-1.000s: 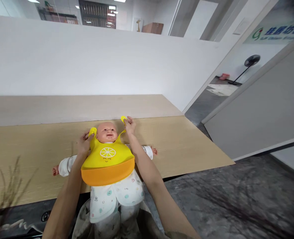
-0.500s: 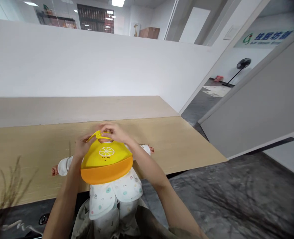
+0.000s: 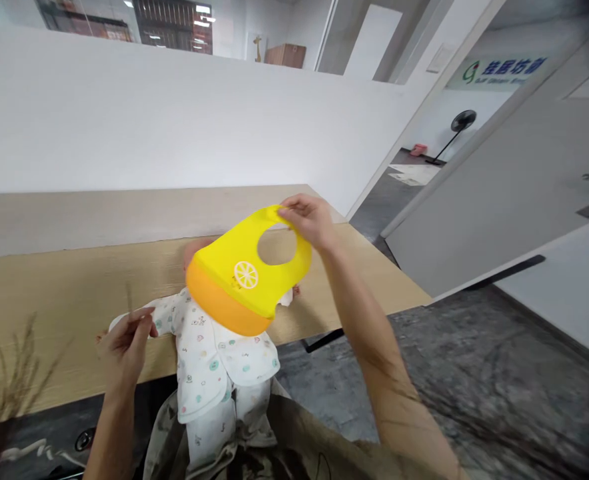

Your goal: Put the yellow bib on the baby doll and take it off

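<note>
A yellow bib (image 3: 224,257) with an orange pocket and a white citrus print hangs tilted in the air, its neck strap pinched by my right hand (image 3: 307,219). Behind and below it lies a doll in a white printed outfit (image 3: 202,363), with its head mostly hidden by the bib. At the left, over the doll's outstretched sleeve, my left hand (image 3: 127,340) is off the bib. Its thumb and fingertips are close together, and whether anything is between them is too small to tell.
The wooden table (image 3: 64,287) runs along a white partition wall (image 3: 149,127). To the right are a grey door (image 3: 499,180), an open doorway and a standing fan (image 3: 463,121). Blurred dry twigs (image 3: 17,373) show at the lower left.
The bib has come off the doll's neck and moved up and right in my right hand, turning askew. My left hand has let go of it and moved down and left.
</note>
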Motion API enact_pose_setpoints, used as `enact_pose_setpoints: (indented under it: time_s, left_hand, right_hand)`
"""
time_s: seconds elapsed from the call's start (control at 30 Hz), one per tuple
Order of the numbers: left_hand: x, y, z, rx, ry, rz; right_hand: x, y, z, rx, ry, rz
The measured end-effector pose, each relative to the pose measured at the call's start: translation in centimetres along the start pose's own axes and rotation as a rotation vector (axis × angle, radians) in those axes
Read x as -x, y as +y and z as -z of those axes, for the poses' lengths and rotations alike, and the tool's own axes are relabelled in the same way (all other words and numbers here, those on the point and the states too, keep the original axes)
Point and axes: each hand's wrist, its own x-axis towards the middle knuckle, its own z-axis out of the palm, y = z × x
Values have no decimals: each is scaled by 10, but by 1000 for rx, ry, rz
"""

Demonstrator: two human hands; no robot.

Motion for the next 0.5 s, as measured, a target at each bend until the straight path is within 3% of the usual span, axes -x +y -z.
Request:
enact_pose_setpoints:
  time_s: [0.13,0.23,0.37,0.5]
  left_hand:
    - [14,-29,4,-160,-11,5]
    - [17,-44,5,-234,19,-3]
    - [21,-57,9,-220,-19,52]
    - [19,-61,14,-263,-121,105]
  right_hand:
    - [3,-23,75,26,136,-46]
    - [9,-33,111,74,195,-29]
    - [6,-39,134,124,289,-11]
    - [-14,-36,135,172,375,-43]
